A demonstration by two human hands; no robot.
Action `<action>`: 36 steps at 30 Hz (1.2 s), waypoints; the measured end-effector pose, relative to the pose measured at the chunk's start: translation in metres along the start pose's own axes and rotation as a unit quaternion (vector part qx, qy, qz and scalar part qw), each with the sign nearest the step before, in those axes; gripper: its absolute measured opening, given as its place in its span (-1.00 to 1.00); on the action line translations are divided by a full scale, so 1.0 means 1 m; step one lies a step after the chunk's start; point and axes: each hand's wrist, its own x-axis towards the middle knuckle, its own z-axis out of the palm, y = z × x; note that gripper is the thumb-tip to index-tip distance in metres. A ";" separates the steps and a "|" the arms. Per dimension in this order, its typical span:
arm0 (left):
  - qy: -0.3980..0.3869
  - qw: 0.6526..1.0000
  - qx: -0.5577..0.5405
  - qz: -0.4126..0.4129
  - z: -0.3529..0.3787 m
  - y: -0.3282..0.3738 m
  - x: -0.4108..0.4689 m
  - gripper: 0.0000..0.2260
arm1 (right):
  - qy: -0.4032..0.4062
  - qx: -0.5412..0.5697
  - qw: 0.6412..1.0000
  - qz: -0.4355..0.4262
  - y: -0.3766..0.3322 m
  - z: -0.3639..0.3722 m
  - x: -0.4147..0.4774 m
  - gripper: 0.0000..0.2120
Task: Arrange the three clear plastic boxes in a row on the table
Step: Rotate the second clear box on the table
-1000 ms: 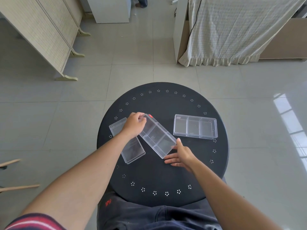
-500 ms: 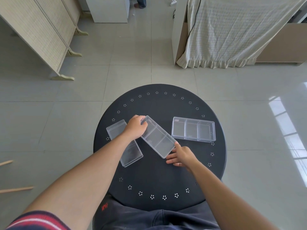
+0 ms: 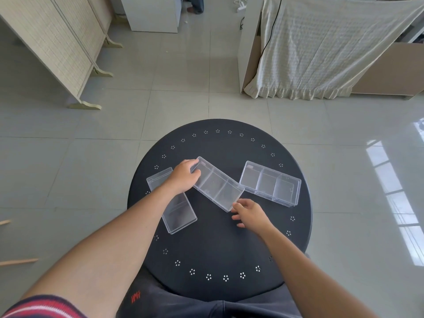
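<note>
Three clear plastic boxes lie on the round black table (image 3: 220, 244). The middle box (image 3: 218, 184) sits at a slant, its far end to the left. My left hand (image 3: 184, 176) grips that far left end. My right hand (image 3: 251, 214) has its fingertips on the box's near right corner, fingers spread. The left box (image 3: 174, 207) lies under my left forearm, partly hidden, angled the same way. The right box (image 3: 270, 182), with three compartments, lies apart from both hands.
The table's rim carries a ring of small white flower marks. Tiled floor surrounds it. A folding screen (image 3: 57, 47) stands at the far left, a cloth-draped cabinet (image 3: 321, 49) at the far right. My dark shorts show below the table's near edge.
The middle box has turned slightly under both hands, its near end swinging rightwards. My right hand shifted from beside the box to its near corner. The view has drifted a little.
</note>
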 end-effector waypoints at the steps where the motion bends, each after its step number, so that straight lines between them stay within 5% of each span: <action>1: 0.001 1.000 -0.001 -0.002 -0.001 0.000 0.001 -0.50 | 0.002 -0.003 1.000 0.000 -0.001 0.001 0.000 -0.70; 13: 0.132 0.989 0.019 0.058 -0.036 -0.038 -0.008 -0.68 | -0.029 -0.163 0.986 0.011 -0.009 0.044 -0.003 -0.55; 26: 0.105 0.988 0.111 -0.034 -0.050 -0.097 -0.022 -0.63 | -0.040 -0.144 0.986 -0.076 -0.026 0.086 -0.009 -0.14; 36: 0.081 0.986 0.071 -0.127 -0.044 -0.107 -0.026 -0.62 | -0.080 -0.236 0.961 -0.116 -0.004 0.083 0.001 0.27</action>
